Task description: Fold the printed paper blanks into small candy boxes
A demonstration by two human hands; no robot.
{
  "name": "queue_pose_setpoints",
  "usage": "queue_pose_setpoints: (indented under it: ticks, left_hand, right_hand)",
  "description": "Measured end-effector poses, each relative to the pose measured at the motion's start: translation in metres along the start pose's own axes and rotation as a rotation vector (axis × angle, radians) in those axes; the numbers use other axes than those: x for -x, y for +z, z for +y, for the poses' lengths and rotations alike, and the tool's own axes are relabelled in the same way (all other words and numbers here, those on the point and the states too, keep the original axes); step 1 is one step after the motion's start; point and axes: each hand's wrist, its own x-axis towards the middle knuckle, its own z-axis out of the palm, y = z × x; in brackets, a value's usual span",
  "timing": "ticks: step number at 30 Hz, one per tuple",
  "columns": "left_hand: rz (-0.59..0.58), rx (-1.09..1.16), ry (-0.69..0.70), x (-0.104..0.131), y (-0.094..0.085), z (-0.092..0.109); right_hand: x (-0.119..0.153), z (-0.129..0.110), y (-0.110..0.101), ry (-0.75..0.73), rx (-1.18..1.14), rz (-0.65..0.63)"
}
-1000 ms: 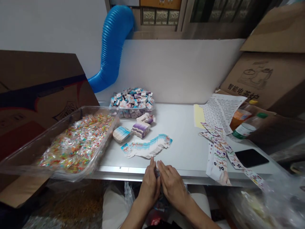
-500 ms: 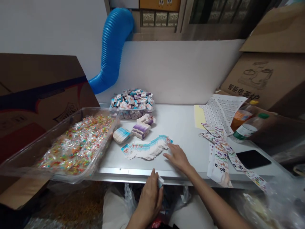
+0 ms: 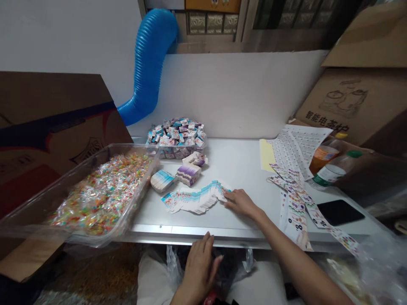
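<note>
A fanned row of flat blue-and-white cartons (image 3: 197, 198) lies along the middle of the white table. My right hand (image 3: 240, 202) rests at the row's right end, its fingertips closed on the end carton. Below the table's front edge, my left hand (image 3: 201, 260) hovers over my lap with thumb and fingers apart and nothing visible in it. Behind the row are a stack of blue-and-white cartons (image 3: 163, 181), a purple-and-white stack (image 3: 188, 174) and some loose purple-and-white pieces (image 3: 194, 159).
A clear tub (image 3: 155, 153) of small boxes stands at the back. At left is a large clear tray (image 3: 144, 190) of wrapped colourful bits. Sticker strips (image 3: 295, 207), a phone (image 3: 341, 212), papers (image 3: 282, 148) and a green-capped bottle (image 3: 330, 173) lie at right.
The small white-and-blue piece at my left hand is out of sight, and its thumb has spread. My right hand's fingers have moved onto the row's right end.
</note>
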Motion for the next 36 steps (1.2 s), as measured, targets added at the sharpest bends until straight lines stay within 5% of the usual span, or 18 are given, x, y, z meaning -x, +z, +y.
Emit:
queue_pose_setpoints:
  ticks: [8, 15, 20, 23, 26, 30, 33, 36]
  left_hand:
    - [0.048, 0.007, -0.002, -0.030, -0.009, 0.003]
    - [0.063, 0.003, 0.010, -0.034, -0.007, 0.005]
    - [0.178, 0.037, -0.033, -0.043, -0.004, 0.002]
    - [0.286, 0.042, -0.053, -0.059, -0.004, 0.003]
    - [0.285, 0.055, -0.047, -0.072, -0.007, 0.004]
    - [0.188, 0.069, 0.005, -0.075, -0.013, 0.002]
    - [0.122, 0.005, 0.032, -0.072, -0.020, 0.002]
    - [0.072, -0.052, 0.051, -0.071, -0.024, 0.003]
  right_hand:
    - [0.019, -0.024, 0.007, -0.148, 0.082, -0.001]
    - [0.021, -0.016, 0.003, -0.212, 0.046, 0.059]
    - [0.033, -0.032, -0.008, -0.061, -0.036, 0.302]
    - [0.046, -0.061, -0.015, 0.102, -0.403, 0.475]
    - [0.054, -0.085, -0.020, 0.198, -0.828, 0.389]
    - [0.052, -0.088, -0.022, 0.197, -1.130, 0.217]
    - [0.047, -0.081, -0.020, 0.171, -1.086, 0.117]
    - [0.044, -0.078, -0.017, 0.161, -0.789, 0.108]
